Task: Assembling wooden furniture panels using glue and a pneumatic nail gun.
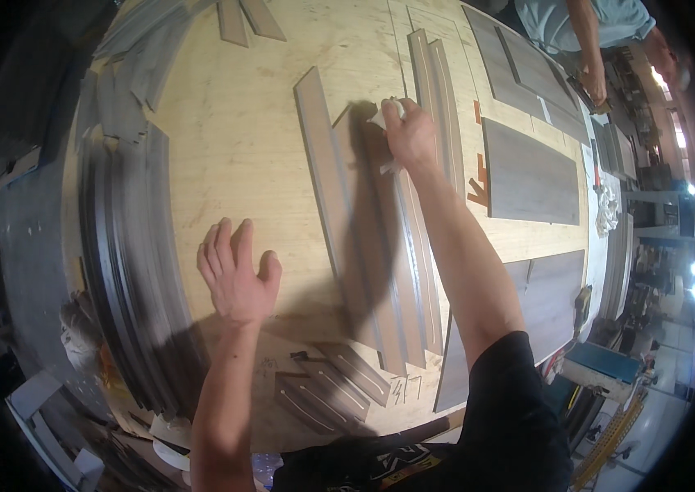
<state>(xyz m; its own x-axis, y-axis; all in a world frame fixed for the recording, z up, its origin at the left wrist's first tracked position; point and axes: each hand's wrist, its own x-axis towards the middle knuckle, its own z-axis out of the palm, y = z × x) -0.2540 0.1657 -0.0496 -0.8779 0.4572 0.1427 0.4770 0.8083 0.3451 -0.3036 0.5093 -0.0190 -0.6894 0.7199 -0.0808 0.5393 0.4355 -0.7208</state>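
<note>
My left hand (237,275) rests on the pale wooden tabletop (241,148) with fingers spread and nothing in it. My right hand (409,139) reaches far forward, closed on what looks like a bunched white cloth (395,109); a pale end hangs out below the palm. It is over a group of long brown and grey wooden strips (331,180) lying side by side. Thin pale lines run along the strips to its right (438,107). Short strips (335,385) with similar pale lines lie near my body.
Long grey strips (130,246) are stacked along the left edge. Flat grey panels (532,172) lie on the right, with orange pieces (479,180) beside them. A crumpled white cloth (607,205) sits at the right edge. Another person (585,49) works at the far right.
</note>
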